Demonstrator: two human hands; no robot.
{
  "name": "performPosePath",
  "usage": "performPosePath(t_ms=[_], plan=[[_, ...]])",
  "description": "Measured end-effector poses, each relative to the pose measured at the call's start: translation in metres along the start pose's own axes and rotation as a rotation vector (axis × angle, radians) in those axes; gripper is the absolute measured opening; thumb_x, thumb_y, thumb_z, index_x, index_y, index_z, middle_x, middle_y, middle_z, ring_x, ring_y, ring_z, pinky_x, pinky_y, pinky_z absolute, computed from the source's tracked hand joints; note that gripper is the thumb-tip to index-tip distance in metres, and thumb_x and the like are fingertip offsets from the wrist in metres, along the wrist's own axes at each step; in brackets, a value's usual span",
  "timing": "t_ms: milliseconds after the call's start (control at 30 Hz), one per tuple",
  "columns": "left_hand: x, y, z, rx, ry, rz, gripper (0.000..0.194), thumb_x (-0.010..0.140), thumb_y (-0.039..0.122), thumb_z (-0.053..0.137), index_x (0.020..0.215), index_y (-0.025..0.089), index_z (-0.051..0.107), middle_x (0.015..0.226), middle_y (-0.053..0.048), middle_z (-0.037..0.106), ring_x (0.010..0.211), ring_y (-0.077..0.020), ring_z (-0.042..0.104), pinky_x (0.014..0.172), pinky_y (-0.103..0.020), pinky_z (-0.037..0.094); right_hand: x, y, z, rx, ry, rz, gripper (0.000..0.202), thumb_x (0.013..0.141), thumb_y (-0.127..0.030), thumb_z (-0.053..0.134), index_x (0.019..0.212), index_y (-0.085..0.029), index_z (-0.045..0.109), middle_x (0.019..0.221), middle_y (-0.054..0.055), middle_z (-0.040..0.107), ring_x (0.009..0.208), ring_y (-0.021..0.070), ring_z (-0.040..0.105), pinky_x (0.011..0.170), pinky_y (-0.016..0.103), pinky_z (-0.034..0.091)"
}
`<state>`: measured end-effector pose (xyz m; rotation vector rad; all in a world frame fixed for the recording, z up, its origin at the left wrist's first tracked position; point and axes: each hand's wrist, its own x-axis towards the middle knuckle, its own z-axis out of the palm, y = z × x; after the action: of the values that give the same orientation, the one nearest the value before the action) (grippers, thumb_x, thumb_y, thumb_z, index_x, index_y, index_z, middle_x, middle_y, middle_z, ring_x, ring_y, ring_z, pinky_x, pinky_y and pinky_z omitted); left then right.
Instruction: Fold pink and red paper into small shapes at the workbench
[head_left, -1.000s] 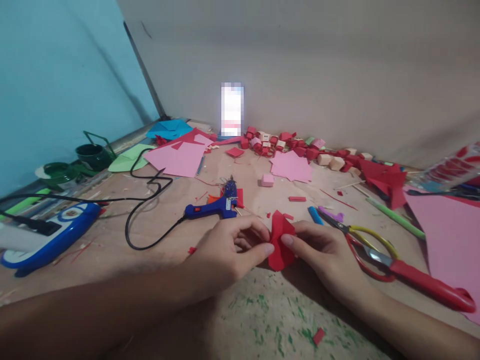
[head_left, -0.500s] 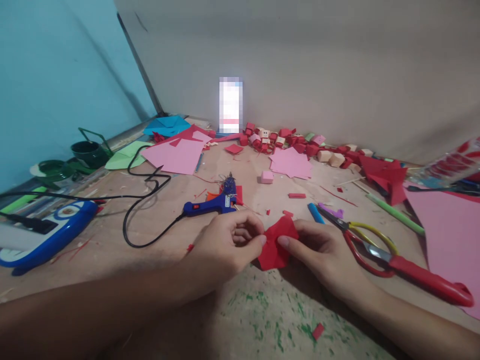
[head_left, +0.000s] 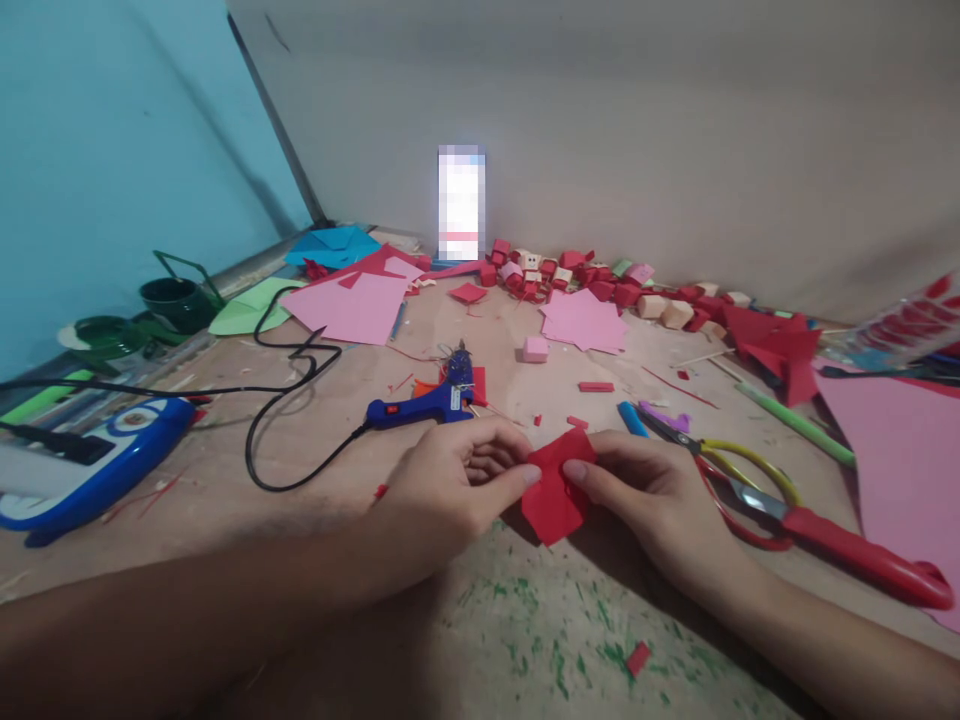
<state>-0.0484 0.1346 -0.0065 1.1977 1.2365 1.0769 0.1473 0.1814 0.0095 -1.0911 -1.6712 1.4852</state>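
Between my two hands is a small piece of red paper (head_left: pixel 556 505), creased, with cut edges. My left hand (head_left: pixel 469 480) pinches its left side between thumb and fingers. On the opposite side my right hand (head_left: pixel 645 490) grips it, thumb lying on top and fingers behind, partly hidden. A blue glue gun (head_left: pixel 424 410) lies just beyond my left hand, its black cord running left. Beside my right hand rest scissors (head_left: pixel 757 500) with yellow and red handles.
Small folded paper cubes (head_left: pixel 585 275) are heaped along the wall, near an upright lit phone (head_left: pixel 461 205). Pink paper sheets (head_left: pixel 352 305) lie at left, and another pink sheet (head_left: pixel 900 470) at right. A blue-and-white power strip (head_left: pixel 127 460) sits far left. Red scraps (head_left: pixel 637 660) dot the surface.
The red paper has turned slightly in my fingers and now looks flatter, its lower edge coming to a point. Both hands stay in nearly the same place.
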Motion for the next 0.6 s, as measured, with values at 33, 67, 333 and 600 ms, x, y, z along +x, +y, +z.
performPosePath(t_ms=[33, 67, 333, 600], plan=[[-0.001, -0.001, 0.000, 0.025, 0.012, 0.007, 0.007, 0.085, 0.025, 0.074, 0.086, 0.019, 0.072, 0.080, 0.001, 0.073, 0.070, -0.0117, 0.066, 0.065, -0.021, 0.052, 0.000, 0.000, 0.000, -0.020, 0.017, -0.003, 0.013, 0.086, -0.030, 0.076, 0.081, -0.019, 0.080, 0.076, 0.003, 0.075, 0.070, 0.0164, 0.068, 0.062, 0.023, 0.056], [-0.002, -0.001, 0.000, 0.054, 0.023, 0.012, 0.007, 0.085, 0.026, 0.074, 0.087, 0.020, 0.073, 0.079, 0.001, 0.073, 0.070, -0.0113, 0.066, 0.065, -0.021, 0.052, 0.000, 0.000, -0.001, -0.039, 0.026, -0.008, 0.013, 0.085, -0.030, 0.076, 0.079, -0.019, 0.080, 0.074, 0.002, 0.074, 0.069, 0.0163, 0.068, 0.061, 0.023, 0.056], [-0.005, 0.008, -0.002, 0.208, -0.017, 0.195, 0.008, 0.086, 0.025, 0.074, 0.081, 0.020, 0.074, 0.103, -0.003, 0.074, 0.095, -0.0175, 0.069, 0.073, -0.024, 0.055, -0.001, -0.001, 0.000, -0.109, -0.005, -0.064, 0.009, 0.086, -0.027, 0.074, 0.082, -0.023, 0.080, 0.083, 0.002, 0.078, 0.072, 0.0172, 0.070, 0.065, 0.026, 0.058], [-0.003, 0.010, -0.004, 0.207, -0.029, 0.207, 0.009, 0.086, 0.022, 0.075, 0.077, 0.020, 0.076, 0.097, -0.002, 0.074, 0.092, -0.0156, 0.069, 0.078, -0.025, 0.054, -0.003, -0.006, 0.002, -0.169, -0.031, -0.112, 0.012, 0.088, -0.024, 0.070, 0.082, -0.025, 0.080, 0.084, 0.001, 0.079, 0.072, 0.0176, 0.070, 0.067, 0.027, 0.058]])
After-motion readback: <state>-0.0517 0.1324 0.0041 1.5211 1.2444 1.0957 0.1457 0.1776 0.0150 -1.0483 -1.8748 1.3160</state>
